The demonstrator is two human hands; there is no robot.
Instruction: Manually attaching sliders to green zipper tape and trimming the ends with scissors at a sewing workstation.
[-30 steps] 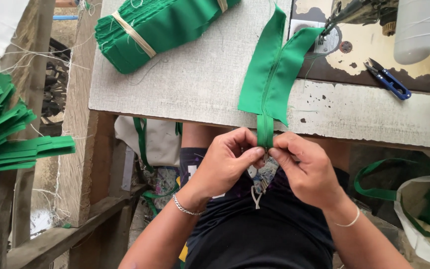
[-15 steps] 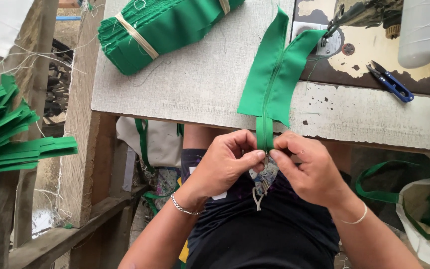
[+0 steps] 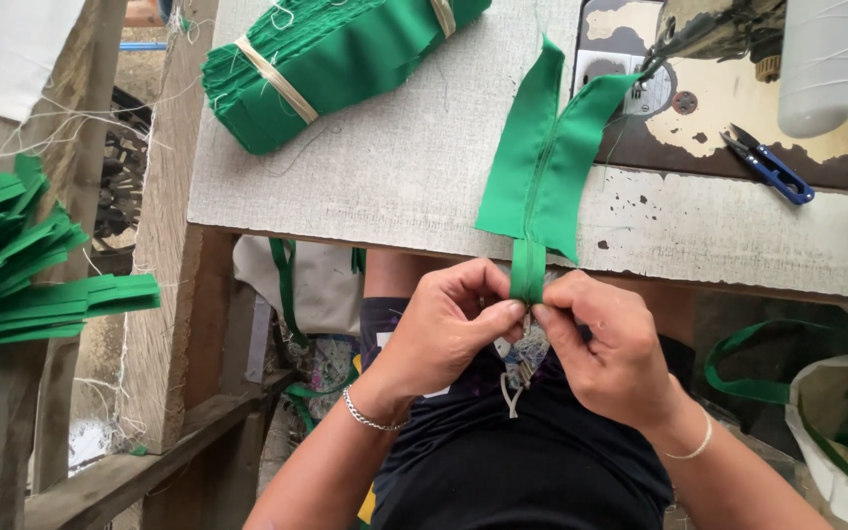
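Fingertips of the left hand (image 3: 444, 329) and right hand (image 3: 612, 348) pinch shut on the narrow lower end of the green fabric strip (image 3: 539, 167) hanging off the table's (image 3: 395, 177) near edge; both grips should probably stay close together, keeping the end flat.

A banded green fabric bundle (image 3: 331, 64) and blue thread snips (image 3: 769, 169) lie on the worktable (image 3: 404, 186).

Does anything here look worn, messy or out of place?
Yes. The sewing machine's base has paint flaking off in patches, and the white table edge is chipped and speckled. Loose threads trail off the table's left side. The green cloth looks fine.
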